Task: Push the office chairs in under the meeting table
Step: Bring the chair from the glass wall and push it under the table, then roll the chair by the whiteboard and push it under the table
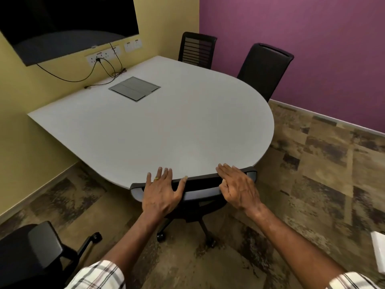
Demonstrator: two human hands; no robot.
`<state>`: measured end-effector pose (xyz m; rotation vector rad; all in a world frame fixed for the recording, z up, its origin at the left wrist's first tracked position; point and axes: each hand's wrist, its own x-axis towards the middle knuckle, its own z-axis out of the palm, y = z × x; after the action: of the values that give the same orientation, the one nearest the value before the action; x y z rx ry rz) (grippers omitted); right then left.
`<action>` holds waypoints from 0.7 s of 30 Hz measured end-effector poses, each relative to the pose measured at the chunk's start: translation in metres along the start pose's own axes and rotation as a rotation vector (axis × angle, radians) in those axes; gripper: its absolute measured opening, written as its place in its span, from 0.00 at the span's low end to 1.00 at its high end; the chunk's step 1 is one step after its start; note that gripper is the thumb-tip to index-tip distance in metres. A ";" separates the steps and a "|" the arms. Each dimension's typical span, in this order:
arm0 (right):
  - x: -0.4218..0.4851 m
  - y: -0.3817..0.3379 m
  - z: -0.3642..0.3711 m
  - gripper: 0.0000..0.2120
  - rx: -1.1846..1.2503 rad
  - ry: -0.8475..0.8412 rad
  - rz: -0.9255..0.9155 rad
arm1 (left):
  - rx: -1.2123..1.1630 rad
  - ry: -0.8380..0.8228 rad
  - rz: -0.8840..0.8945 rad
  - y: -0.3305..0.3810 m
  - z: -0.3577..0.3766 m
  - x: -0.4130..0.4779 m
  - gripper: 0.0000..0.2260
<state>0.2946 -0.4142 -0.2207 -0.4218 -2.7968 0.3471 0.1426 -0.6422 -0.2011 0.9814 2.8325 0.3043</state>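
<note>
A grey meeting table (166,126) with a rounded end stands against the yellow wall. A black office chair (200,192) sits at its near edge, the top of its backrest touching the table rim and its wheeled base visible below. My left hand (161,193) lies flat with spread fingers on the left part of the backrest top. My right hand (237,188) rests on the right part, fingers straight and reaching onto the table edge. Two more black chairs (196,50) (263,69) stand tucked in at the far side. Another black chair (35,253) stands loose at the lower left.
A dark wall screen (62,24) hangs over the table, with cables (104,71) trailing from wall sockets to the tabletop. A grey cable hatch (134,88) is set in the table. Purple wall at right; patterned carpet (312,174) lies open at right. A white object (379,251) shows at the right edge.
</note>
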 end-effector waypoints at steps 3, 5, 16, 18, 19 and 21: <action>-0.003 -0.007 -0.001 0.30 -0.035 -0.007 0.016 | -0.009 0.010 0.014 -0.001 0.000 0.001 0.49; -0.004 -0.010 -0.003 0.31 -0.053 -0.018 0.040 | 0.002 0.025 0.017 -0.001 -0.003 -0.003 0.49; -0.052 -0.086 -0.005 0.29 0.098 0.046 -0.163 | 0.006 0.257 -0.215 -0.004 -0.021 -0.123 0.47; -0.065 -0.102 -0.003 0.29 0.116 0.034 -0.231 | 0.002 0.285 -0.282 -0.004 -0.016 -0.156 0.47; -0.072 -0.109 -0.002 0.28 0.114 0.018 -0.264 | 0.003 0.284 -0.310 -0.005 -0.014 -0.168 0.47; -0.089 -0.124 0.001 0.28 0.123 -0.015 -0.319 | 0.037 0.280 -0.374 -0.008 -0.007 -0.202 0.48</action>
<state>0.3448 -0.5576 -0.2095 0.0560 -2.7754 0.4458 0.2943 -0.7753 -0.1846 0.4225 3.2028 0.3716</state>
